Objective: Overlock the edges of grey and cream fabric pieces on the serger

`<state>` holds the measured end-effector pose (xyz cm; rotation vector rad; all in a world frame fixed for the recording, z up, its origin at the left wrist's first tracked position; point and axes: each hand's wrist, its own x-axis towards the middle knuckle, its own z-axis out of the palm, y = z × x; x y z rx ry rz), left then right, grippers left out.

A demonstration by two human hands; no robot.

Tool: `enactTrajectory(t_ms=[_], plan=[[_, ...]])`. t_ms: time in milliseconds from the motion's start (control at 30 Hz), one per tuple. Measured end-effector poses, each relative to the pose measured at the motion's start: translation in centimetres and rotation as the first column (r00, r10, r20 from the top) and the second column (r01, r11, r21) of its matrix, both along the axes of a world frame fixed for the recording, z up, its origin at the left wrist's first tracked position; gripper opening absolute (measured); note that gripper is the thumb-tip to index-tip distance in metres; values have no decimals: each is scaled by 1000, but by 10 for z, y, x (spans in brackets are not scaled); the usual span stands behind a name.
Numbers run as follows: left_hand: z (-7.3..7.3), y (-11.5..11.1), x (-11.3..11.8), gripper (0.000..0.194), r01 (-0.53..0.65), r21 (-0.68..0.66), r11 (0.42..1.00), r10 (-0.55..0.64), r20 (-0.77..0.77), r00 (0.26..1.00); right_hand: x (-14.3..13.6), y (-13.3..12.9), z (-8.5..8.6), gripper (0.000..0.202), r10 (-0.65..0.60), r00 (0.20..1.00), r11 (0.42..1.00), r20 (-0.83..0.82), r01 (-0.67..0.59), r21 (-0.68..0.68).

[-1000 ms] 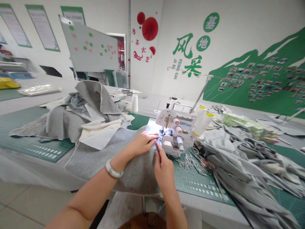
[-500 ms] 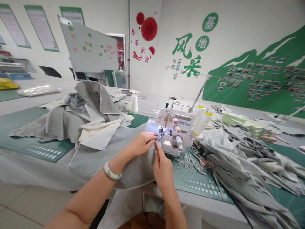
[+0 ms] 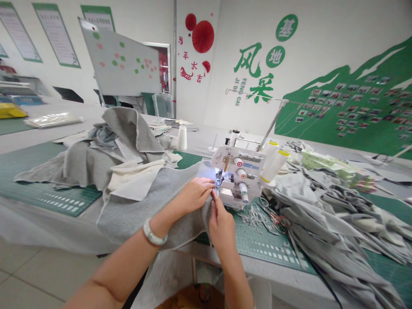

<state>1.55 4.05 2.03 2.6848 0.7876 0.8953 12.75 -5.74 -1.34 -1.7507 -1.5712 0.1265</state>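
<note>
A white overlock sewing machine (image 3: 238,161) stands on the table with its lamp lit beside the needle. A piece of grey fabric (image 3: 141,219) with a pale stitched edge runs up to its presser foot. My left hand (image 3: 198,193) lies on this fabric close to the needle, fingers stretched out flat, with a pale bangle (image 3: 153,232) on the wrist. Just in front of the machine, my right hand (image 3: 222,219) pinches the fabric's edge between thumb and forefinger. The fingertips of both hands almost meet. The needle itself is too small to make out.
Grey and cream cloth (image 3: 119,133) is heaped at left; more grey fabric (image 3: 322,214) piles up at right. Scissors (image 3: 279,222) and thread trimmings (image 3: 257,219) lie on the green cutting mat (image 3: 264,246). A white thread cone (image 3: 182,137) stands behind. Cones with yellow bands (image 3: 275,165) flank the machine.
The fabric's front edge has drawn in toward the machine, baring some green mat beside my right hand. The fabric near that hand is more folded. Both hands stay close to the needle.
</note>
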Motion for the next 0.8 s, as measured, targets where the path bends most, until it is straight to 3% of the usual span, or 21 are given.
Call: enactTrajectory(t_ms=[200, 400, 600, 700, 800], plan=[[-5, 15, 0, 31, 46, -39, 998, -44, 53, 998, 0, -1, -1, 49, -6, 1000, 1000, 7, 6, 15], [-2, 28, 0, 30, 72, -69, 995, -72, 11, 997, -1, 1, -3, 49, -22, 1000, 1000, 20, 22, 7], [5, 2, -2, 25, -16, 47, 999, 15, 15, 1000, 2, 0, -1, 48, -1, 1000, 1000, -24, 1, -4], [4, -8, -3, 24, -8, 29, 1000, 7, 14, 1000, 2, 0, 0, 47, 2, 999, 1000, -44, -2, 6], [0, -5, -5, 25, 6, 1, 1000, -6, 36, 999, 2, 0, 0, 45, 2, 999, 1000, -54, -1, 11]])
